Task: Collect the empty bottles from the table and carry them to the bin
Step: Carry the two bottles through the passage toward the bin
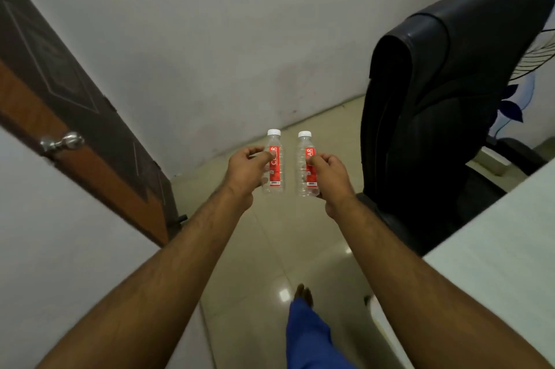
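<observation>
Two clear plastic bottles with red labels and white caps are held upright side by side over the tiled floor. My left hand (pixel 245 172) is shut on the left bottle (pixel 274 163). My right hand (pixel 330 176) grips the right bottle (pixel 307 166). Both arms reach straight forward. The bottles stand a small gap apart and look empty. No bin is in view.
A brown wooden door (pixel 75 116) with a metal knob stands open on the left. A black office chair (pixel 444 104) is on the right, next to a pale table (pixel 495 263). A white wall lies ahead. My blue trouser leg and bare foot (pixel 303 296) are on the floor.
</observation>
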